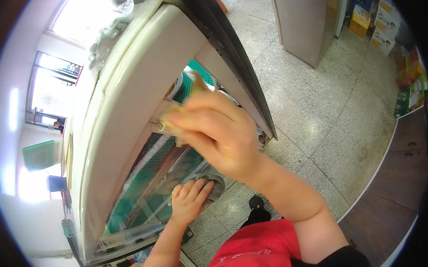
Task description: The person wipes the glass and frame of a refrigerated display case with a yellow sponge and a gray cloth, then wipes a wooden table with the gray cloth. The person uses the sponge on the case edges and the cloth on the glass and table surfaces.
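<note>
A white display cooler [133, 79] with glass door panels [145, 204] stands in front of me. My right hand [217, 133] grips a yellowish cloth [172, 121], blurred by motion, at the frame post beside the opening. Part of the cloth sticks out above my fingers. Lower down, my left hand [191, 199] lies with bent fingers over a grey cloth-like thing [216, 190] at the edge of the glass. Whether the fingers grip it is hidden. Green mesh [200, 71] lines the inside, seen through the opening.
Crumpled clear plastic [111, 37] lies on the cooler's top. Speckled tile floor [306, 118] extends to the right. A metal-sided cabinet [302, 22] stands farther back, near stacked cartons [385, 25]. Brown wooden cabinets [391, 176] line the right side.
</note>
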Tool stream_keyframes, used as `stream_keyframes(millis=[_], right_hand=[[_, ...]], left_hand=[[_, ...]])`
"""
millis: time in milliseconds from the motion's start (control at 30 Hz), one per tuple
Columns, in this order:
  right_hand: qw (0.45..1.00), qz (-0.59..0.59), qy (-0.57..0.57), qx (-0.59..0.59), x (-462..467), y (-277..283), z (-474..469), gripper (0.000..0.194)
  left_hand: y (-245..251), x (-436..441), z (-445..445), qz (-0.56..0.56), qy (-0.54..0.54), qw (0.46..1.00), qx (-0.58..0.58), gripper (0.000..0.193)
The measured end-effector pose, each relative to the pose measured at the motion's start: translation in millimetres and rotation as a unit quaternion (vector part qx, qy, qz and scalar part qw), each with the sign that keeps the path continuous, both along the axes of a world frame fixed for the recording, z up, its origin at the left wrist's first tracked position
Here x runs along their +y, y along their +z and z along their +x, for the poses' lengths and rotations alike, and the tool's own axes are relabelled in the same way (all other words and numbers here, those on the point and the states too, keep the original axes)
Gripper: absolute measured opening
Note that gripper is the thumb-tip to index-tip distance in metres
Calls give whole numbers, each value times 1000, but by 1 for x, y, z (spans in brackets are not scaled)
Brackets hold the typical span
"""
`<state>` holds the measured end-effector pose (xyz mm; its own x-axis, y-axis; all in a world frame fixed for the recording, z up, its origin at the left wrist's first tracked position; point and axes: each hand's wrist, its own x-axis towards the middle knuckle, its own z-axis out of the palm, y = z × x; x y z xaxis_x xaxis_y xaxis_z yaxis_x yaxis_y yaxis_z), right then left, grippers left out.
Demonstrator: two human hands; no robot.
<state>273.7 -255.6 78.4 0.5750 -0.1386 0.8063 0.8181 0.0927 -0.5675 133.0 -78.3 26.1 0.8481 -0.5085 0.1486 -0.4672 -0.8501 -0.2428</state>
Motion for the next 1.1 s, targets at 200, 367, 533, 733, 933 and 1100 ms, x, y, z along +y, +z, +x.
stream_keyframes(millis=[200, 367, 533, 733, 933, 1100], right_hand=[[997, -51, -13, 47, -4, -33, -9, 16], [999, -16, -28, 14, 0, -20, -9, 18], [998, -46, -11, 46, -7, -23, -14, 16], [999, -32, -4, 41, -5, -16, -9, 12], [996, -46, 36, 67, -9, 16, -5, 7], [987, -79, 31, 138, -16, -31, -16, 5]], left_hand=[[-1, 1, -5, 4, 1, 1000, -18, 45], [0, 0, 3, -1, 2, 1000, -6, 45], [3, -2, 1, 27, 4, 999, -19, 46], [-1, 2, 0, 12, -4, 1000, -25, 45], [4, -3, 0, 10, 10, 1000, -9, 42], [7, -5, 2, 14, 1, 1000, -17, 44]])
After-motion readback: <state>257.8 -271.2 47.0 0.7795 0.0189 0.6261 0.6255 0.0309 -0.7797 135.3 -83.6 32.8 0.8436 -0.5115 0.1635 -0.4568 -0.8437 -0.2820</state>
